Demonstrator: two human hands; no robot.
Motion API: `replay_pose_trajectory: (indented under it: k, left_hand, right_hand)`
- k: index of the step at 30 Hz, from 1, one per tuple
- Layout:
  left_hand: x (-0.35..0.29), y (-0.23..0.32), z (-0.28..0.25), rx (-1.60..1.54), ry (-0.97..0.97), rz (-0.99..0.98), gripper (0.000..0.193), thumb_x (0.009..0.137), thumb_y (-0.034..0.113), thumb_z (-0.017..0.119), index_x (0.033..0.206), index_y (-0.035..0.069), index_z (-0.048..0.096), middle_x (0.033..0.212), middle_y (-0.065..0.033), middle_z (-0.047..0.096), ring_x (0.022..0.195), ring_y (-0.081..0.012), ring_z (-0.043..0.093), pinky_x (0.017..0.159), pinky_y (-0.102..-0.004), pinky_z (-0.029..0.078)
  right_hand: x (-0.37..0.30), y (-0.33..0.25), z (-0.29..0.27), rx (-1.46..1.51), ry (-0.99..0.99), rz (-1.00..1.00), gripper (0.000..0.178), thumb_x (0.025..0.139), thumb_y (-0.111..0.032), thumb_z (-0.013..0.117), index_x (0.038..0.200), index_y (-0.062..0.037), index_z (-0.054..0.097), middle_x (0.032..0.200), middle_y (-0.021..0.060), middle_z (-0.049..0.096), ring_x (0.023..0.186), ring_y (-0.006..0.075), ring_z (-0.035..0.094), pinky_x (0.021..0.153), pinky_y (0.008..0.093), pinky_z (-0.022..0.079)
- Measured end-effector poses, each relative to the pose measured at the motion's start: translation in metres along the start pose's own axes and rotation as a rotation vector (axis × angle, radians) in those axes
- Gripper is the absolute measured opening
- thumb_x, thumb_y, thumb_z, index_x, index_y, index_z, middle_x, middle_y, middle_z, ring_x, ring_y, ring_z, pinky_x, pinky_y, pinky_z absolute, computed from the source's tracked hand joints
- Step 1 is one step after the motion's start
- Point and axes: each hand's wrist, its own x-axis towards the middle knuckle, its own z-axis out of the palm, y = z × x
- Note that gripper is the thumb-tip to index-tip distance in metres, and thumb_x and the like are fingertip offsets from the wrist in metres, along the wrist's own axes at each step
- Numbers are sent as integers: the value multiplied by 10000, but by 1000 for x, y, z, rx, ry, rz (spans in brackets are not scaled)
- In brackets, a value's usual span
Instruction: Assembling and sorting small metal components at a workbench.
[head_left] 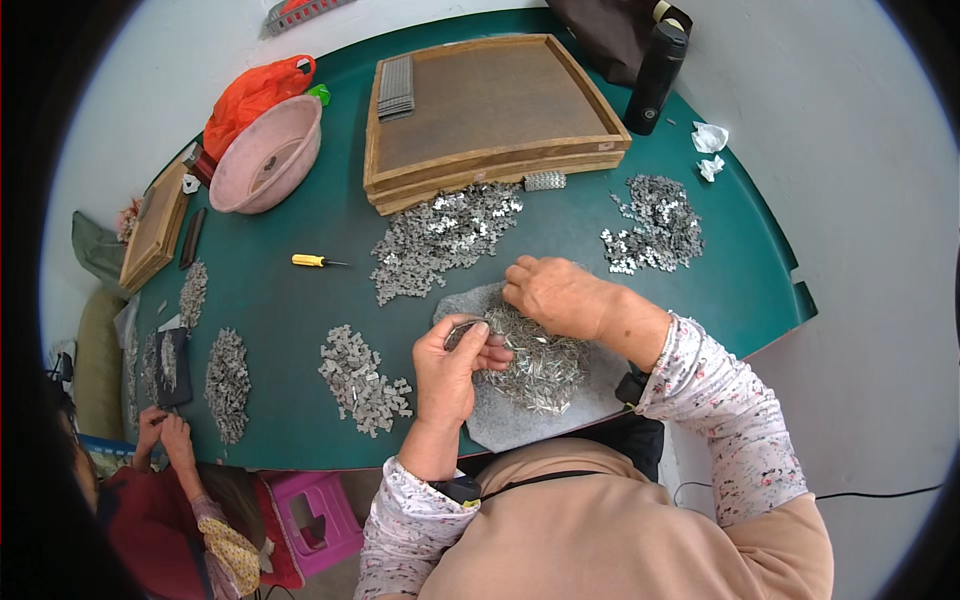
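My left hand (pixel 447 375) is closed, thumb pressed over curled fingers. A dark grey metal piece (pixel 462 331) shows between them; its exact shape is hard to make out. Just to its right, my right hand (pixel 562 298) has its fingertips drawn together; whatever they hold, if anything, is too small to see. Beneath both hands spreads a heap of thin shiny metal pins (pixel 545 372), lying on a grey cloth-like sheet (pixel 488 428) at the table's near edge.
Heaps of small metal parts (pixel 445 235) lie beyond my hands, with others right (pixel 655 225) and left (pixel 362 380). A yellow screwdriver (pixel 308 260), pink basin (pixel 268 155), stacked wooden trays (pixel 500 90) and black bottle (pixel 657 80) stand on the green table. Another person's hands (pixel 165 435) work at far left.
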Motion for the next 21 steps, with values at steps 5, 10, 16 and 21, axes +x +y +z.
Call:
replay_pose_trajectory:
  k: [5, 10, 16, 21]
  left_hand:
    - [2, 0, -5, 17, 20, 14, 118, 909, 53, 614, 993, -30, 606, 793, -150, 665, 627, -232, 685, 544, -309, 577]
    - [4, -1, -3, 42, 17, 29, 92, 908, 45, 611, 972, -21, 615, 782, -139, 661, 616, -222, 680, 547, -304, 577]
    - [2, -2, -4, 29, 24, 37, 90, 906, 35, 610, 974, -23, 615, 784, -140, 663, 620, -222, 682, 549, -306, 579]
    - [1, -3, -6, 28, 26, 25, 99, 905, 39, 616, 980, -25, 615, 789, -147, 666, 623, -223, 684, 550, -307, 579]
  right_hand:
    - [-22, 5, -18, 94, -18, 151, 137, 733, -64, 603, 851, -32, 665, 910, 133, 612, 921, 310, 597, 770, 392, 515]
    - [-25, 1, -10, 202, 113, 267, 150, 701, -26, 615, 844, -36, 661, 895, 144, 601, 913, 320, 593, 766, 406, 509]
    - [-5, -6, 1, 257, 144, 265, 133, 715, -36, 604, 836, -26, 659, 900, 142, 604, 914, 323, 597, 771, 403, 510]
    - [8, -6, 3, 98, 51, 117, 113, 727, -72, 610, 814, -39, 673, 929, 112, 628, 920, 288, 608, 761, 382, 524]
